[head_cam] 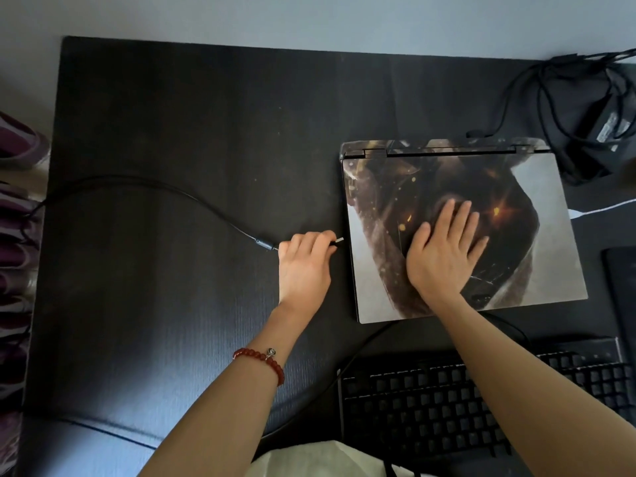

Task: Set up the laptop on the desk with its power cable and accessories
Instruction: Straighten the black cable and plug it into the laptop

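**A:** ok so what can't you actually see here? The laptop (461, 232) is closed, lying flat on the right half of the dark desk (172, 132), hinge on the far side. The lid has some dark brown and gold artwork, but the right hand (444, 256) lies flat on the middle of it, fingers straight and spread, so that part of the picture is covered.

**B:** yeah, and the port side is a mystery. The left hand (304, 266) sits just left of the laptop's left edge, fingers curled round the plug (339, 241). Only the light tip pokes out toward the laptop, and I can't tell if it touches. The cable (155, 187) runs off left, past a thick bead (263, 243) on the cord, and drops off the desk edge.

**A:** any writing? The charger brick (609, 127) far right has a pale label, but it's too blurry to read. It sits in a tangle of black cords (537, 87), partly cut off.

**B:** nope, no brand anywhere. The keyboard (430, 401) near right is half under the right forearm, keys unreadable. A black slab (623, 287) at the right edge is cut off, can't say what it is. A white cord (599, 210) peeks out right of the laptop. There's a red bead bracelet (261, 361) on the left wrist.
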`<state>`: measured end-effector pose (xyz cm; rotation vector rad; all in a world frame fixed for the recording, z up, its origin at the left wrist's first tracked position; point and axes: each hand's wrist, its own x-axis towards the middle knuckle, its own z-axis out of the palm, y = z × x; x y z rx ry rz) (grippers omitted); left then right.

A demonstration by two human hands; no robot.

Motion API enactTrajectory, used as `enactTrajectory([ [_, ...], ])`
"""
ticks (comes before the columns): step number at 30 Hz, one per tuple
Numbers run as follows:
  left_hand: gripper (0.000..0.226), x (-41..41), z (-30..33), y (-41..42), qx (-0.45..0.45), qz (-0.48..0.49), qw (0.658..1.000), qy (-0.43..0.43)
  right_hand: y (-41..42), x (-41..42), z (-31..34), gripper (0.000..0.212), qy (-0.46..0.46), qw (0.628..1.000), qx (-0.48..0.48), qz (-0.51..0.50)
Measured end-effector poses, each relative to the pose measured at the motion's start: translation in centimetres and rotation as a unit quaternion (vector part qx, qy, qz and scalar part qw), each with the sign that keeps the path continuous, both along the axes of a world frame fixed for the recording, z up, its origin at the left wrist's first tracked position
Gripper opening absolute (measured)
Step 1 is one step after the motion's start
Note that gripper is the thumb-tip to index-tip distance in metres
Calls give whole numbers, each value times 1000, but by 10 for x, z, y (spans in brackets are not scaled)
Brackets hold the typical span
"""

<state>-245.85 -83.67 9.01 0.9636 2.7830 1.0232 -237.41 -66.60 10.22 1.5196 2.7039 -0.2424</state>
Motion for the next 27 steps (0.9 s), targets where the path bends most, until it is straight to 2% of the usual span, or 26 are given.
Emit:
enactTrajectory([
  [6,12,-5,0,3,22,-28,999,-21,-1,-2,0,60,-10,1000,1,-16],
  [9,20,-2,0,0,14,-53,998,-38,1,-3,-2,60,-13,999,-6,-34],
  [13,18,-2,3,1,30,-31,997,-59,0,-5,-1,63,-7,997,-5,-72],
  [20,18,-3,3,-4,51,-44,997,-42,-1,-4,-1,64,7,997,-2,-71],
  [27,20,5,-3,-2,35,-2,999,-1,0,-4,-4,65,11,998,3,-66],
])
